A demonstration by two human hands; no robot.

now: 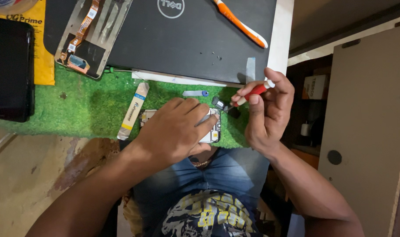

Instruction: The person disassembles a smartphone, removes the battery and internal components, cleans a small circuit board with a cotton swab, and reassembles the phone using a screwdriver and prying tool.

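My left hand (175, 129) presses flat on an opened phone body (214, 130) that lies on a green turf mat (94, 109); most of the phone is hidden under my fingers. My right hand (268, 109) pinches a small red-handled screwdriver (252, 93) with a white cap, its tip angled down to the phone's top corner. A small dark part (218, 102) sits right at the tip, just above the phone.
A closed dark laptop (191, 39) lies beyond the mat with an orange and white toothbrush (239, 22) on it. A stripped phone frame with an orange flex cable (83, 37) rests at its left. A flat ribbon strip (133, 112), a small blue-tipped piece (195, 93), a black device (9, 70).
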